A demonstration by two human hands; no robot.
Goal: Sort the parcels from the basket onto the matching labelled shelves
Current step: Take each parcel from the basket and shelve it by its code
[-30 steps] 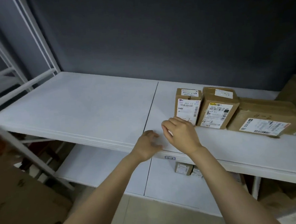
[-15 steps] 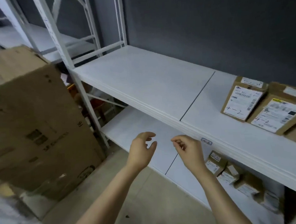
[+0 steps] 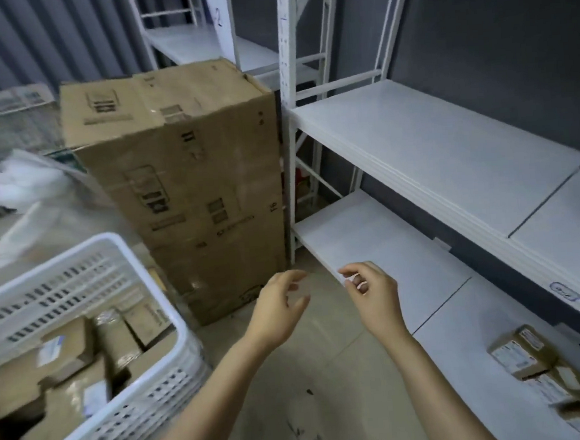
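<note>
Your left hand (image 3: 281, 306) and your right hand (image 3: 372, 293) both hang empty above the concrete floor (image 3: 328, 389). They are close together but apart, and their fingers are loosely curled around nothing.

Down to the left of your left hand stands the white slotted plastic basket (image 3: 45, 269), packed with parcels (image 3: 67, 348). These are small brown cardboard boxes lying at odd angles. Several have white printed labels, and some shine with clear tape. The print is too blurred to read.

Just beyond your left hand a tall, worn cardboard box (image 3: 182, 179) stands on the floor against the white rack post.

Your right hand sits in front of the bare near corner of the lower shelf (image 3: 386, 247). Further to its right on that shelf lie more labelled shelf parcels (image 3: 519, 355), brown with white stickers.

Above and to the right of your right hand runs the upper shelf (image 3: 431, 148). It has a small blue-outlined tag (image 3: 565, 292) on its front edge, and I cannot make out the writing.
</note>
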